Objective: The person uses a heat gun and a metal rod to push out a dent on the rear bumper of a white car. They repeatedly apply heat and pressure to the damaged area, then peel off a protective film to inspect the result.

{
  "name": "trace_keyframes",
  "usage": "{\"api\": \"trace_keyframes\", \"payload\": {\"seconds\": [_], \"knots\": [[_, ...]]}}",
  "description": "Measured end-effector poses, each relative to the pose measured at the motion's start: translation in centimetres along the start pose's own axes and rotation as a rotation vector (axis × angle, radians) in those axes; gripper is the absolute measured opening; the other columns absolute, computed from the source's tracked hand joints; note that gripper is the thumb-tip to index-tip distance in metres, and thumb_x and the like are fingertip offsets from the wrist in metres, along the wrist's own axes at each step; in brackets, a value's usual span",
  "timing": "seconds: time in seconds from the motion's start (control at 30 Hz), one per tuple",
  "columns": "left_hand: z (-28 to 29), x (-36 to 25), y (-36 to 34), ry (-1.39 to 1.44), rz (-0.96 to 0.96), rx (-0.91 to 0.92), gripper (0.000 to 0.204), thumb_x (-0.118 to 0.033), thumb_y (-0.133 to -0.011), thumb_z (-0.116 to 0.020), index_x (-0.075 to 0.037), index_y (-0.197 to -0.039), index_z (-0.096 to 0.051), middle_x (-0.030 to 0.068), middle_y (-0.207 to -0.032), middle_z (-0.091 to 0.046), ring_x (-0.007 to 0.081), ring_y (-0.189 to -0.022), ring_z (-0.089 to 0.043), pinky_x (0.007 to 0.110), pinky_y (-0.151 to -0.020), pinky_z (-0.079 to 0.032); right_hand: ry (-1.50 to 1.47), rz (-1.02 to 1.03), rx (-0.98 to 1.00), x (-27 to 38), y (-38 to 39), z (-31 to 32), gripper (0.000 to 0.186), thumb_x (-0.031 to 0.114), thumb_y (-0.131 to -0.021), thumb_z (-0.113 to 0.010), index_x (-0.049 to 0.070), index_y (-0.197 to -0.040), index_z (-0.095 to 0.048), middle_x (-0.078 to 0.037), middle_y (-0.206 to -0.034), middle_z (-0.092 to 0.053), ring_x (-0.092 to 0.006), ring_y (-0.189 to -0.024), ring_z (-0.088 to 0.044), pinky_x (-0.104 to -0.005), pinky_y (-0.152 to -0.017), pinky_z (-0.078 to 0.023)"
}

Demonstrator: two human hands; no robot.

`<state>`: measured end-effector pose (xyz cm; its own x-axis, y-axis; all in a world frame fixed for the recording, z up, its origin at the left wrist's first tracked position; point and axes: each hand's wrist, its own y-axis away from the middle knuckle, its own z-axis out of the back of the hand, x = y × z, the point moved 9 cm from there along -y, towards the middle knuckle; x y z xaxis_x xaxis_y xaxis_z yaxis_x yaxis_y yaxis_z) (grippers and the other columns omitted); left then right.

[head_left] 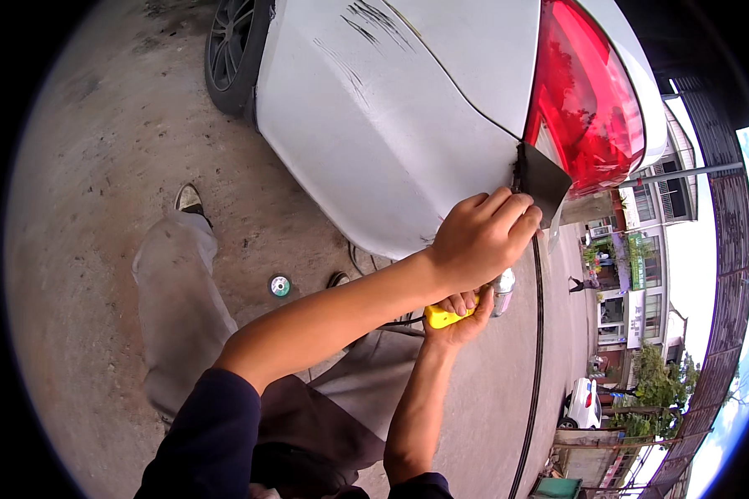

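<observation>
A white car's rear corner (391, 141) fills the upper middle, with black scratches on its panel and a red tail light (587, 91) at the right. Just below the light, my left hand (487, 233) pinches a dark flat flexible sheet (545, 185) against the bumper edge, beside a dark ragged gap. Lower down, my right hand (460, 324) grips a yellow corded hand tool (448, 316). A clear or silvery rounded piece (503, 291) shows beside its fingers; whether it belongs to the tool is hard to tell. My left hand partly covers the work spot.
A small round disc (280, 285) lies on the dusty ground to the left. A dark cable (362, 262) runs below the bumper. The car's wheel (231, 54) is at upper left. My shoe (189, 200) stands nearby. Buildings and another white car (585, 405) are at far right.
</observation>
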<state>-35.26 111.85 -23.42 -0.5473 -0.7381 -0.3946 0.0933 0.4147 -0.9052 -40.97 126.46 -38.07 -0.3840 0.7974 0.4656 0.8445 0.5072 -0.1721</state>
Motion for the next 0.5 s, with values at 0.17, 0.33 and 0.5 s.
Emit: {"api": "trace_keyframes", "payload": {"seconds": [0.17,0.33,0.5], "knots": [[-0.34,-0.04,-0.15,0.014,0.004,0.013,0.029,-0.011,-0.07,-0.075,0.0,-0.095,-0.065,0.0072,-0.093,-0.064,0.0199,-0.077,-0.063,0.031,-0.061,-0.054,-0.019,0.016,-0.015,0.56,-0.43,0.68,0.023,0.033,-0.099,-0.051,0.012,-0.092,-0.056,0.006,-0.064,-0.044,-0.0065,-0.053,-0.045,-0.0214,-0.049,-0.038],[-0.57,-0.12,-0.23,-0.02,-0.005,0.023,0.029,-0.011,-0.069,-0.076,-0.001,-0.094,-0.066,0.0059,-0.091,-0.064,0.0187,-0.076,-0.063,0.03,-0.059,-0.053,0.012,0.019,-0.047,0.65,-0.65,0.88,0.024,0.033,-0.099,-0.05,0.013,-0.09,-0.056,0.007,-0.062,-0.043,-0.0055,-0.05,-0.043,-0.02,-0.046,-0.036],[-0.47,-0.36,-0.56,-0.037,-0.008,0.021,0.029,-0.011,-0.068,-0.075,-0.002,-0.093,-0.066,0.0049,-0.089,-0.064,0.0178,-0.075,-0.063,0.029,-0.058,-0.052,0.01,0.016,-0.071,0.74,-0.66,1.05,0.024,0.033,-0.1,-0.05,0.013,-0.088,-0.056,0.007,-0.061,-0.043,-0.0055,-0.049,-0.043,-0.0199,-0.046,-0.036]]}}
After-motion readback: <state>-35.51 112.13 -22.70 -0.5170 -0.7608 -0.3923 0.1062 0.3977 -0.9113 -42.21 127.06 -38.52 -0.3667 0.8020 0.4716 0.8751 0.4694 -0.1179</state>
